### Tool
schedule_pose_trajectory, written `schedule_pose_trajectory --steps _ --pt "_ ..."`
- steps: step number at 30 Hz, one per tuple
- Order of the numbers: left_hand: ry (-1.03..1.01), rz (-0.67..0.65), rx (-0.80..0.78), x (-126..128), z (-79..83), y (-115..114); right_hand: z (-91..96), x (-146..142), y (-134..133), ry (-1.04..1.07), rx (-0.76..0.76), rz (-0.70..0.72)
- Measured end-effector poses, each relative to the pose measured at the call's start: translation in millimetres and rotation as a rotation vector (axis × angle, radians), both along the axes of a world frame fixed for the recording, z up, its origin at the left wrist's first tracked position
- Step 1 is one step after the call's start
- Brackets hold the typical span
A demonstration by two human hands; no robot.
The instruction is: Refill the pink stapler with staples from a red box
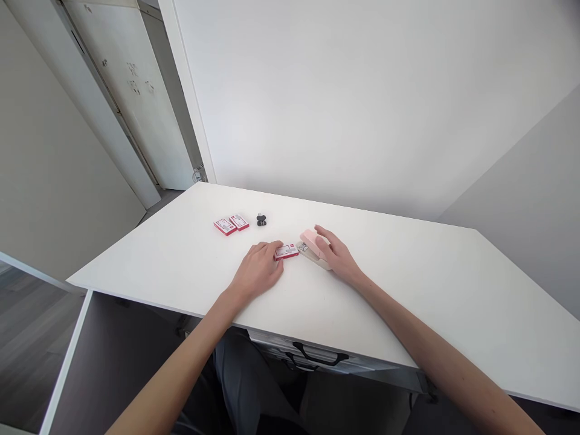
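My left hand [259, 270] rests on the white desk with its fingers closed round one end of a small red-and-white box [288, 250], which lies flat. Just to the right, my right hand [338, 257] grips a stapler [310, 240] with a pink top and a cream base. The top is tilted up from the base, and a patterned label shows between them. The stapler's front end is close beside the box. My fingers cover part of its rear.
Two more red-and-white boxes, a left one [225, 226] and a right one [239, 222], lie side by side further back. Near them sits a small black object [261, 220], perhaps a staple remover. Drawers with black handles [321, 354] are under the desk's [408, 278] front edge; a wall stands behind.
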State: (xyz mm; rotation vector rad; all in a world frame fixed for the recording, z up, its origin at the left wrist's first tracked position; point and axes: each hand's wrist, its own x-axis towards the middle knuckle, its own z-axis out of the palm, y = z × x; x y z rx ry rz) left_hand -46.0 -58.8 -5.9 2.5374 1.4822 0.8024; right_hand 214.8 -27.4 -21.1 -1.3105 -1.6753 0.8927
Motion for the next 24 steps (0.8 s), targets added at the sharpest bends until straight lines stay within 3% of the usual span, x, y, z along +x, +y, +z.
schedule_pose_trajectory --steps 3,8,14,19,24 --pt "0.018 -0.071 0.026 -0.2 1.6 -1.1 1.5 -1.7 -1.4 0.012 0.037 0.034" --pt "-0.009 -0.048 -0.021 -1.7 3.0 -3.4 6.2 -4.0 -5.4 0.114 -0.009 0.090" --pt "-0.066 -0.212 -0.039 -3.3 5.6 -7.8 5.8 -8.6 -8.0 0.238 -0.080 0.128" --pt "-0.024 -0.131 0.033 -1.4 1.4 -3.7 3.6 -10.3 -7.2 0.213 -0.008 0.131" --pt "0.041 -0.121 -0.030 -0.8 -0.6 -1.5 2.2 -8.5 -5.4 0.184 -0.034 0.124"
